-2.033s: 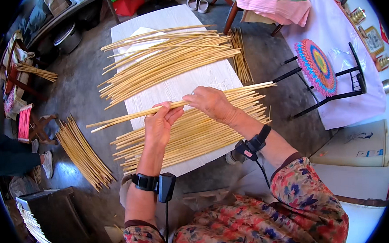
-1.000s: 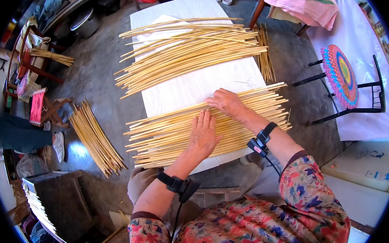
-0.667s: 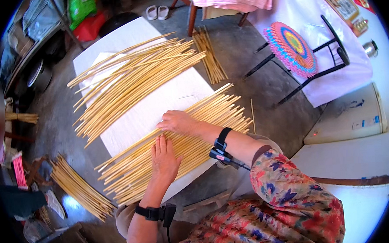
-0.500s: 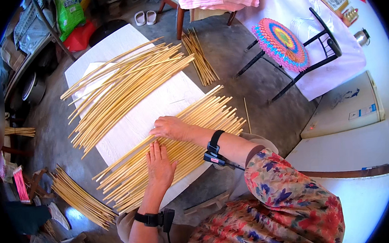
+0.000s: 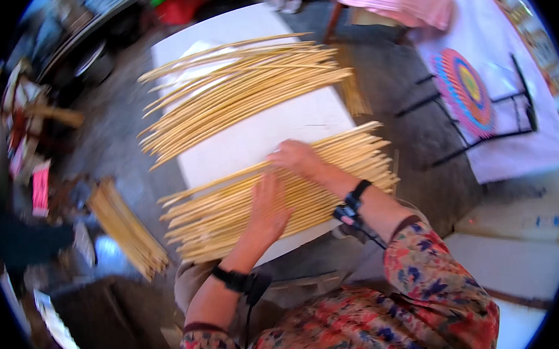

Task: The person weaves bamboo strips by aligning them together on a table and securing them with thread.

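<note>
Many long, thin, straw-coloured sticks lie side by side in a near row (image 5: 332, 190) on a white board (image 5: 263, 121). My left hand (image 5: 270, 204) rests flat on this row, fingers stretched out, pointing away from me. Just to its right, my right hand (image 5: 296, 159) is at the row's far edge. Its fingers are curled down around the outermost stick (image 5: 219, 179), and the fingertips are partly blurred. A second row of similar sticks (image 5: 242, 93) lies across the far part of the board, less evenly spread.
Stick bundles lie on the floor at the left (image 5: 128, 228) and the far right (image 5: 351, 90). A black-framed chair (image 5: 518, 96) with a round colourful seat cover (image 5: 466, 92) stands right. Pale slippers (image 5: 284, 3) sit beyond the board. A person's shoe (image 5: 84, 244) shows at the left.
The whole view has shifted, so the board and both stick rows sit further right and look less tilted. My hands keep nearly the same places on the near row.
</note>
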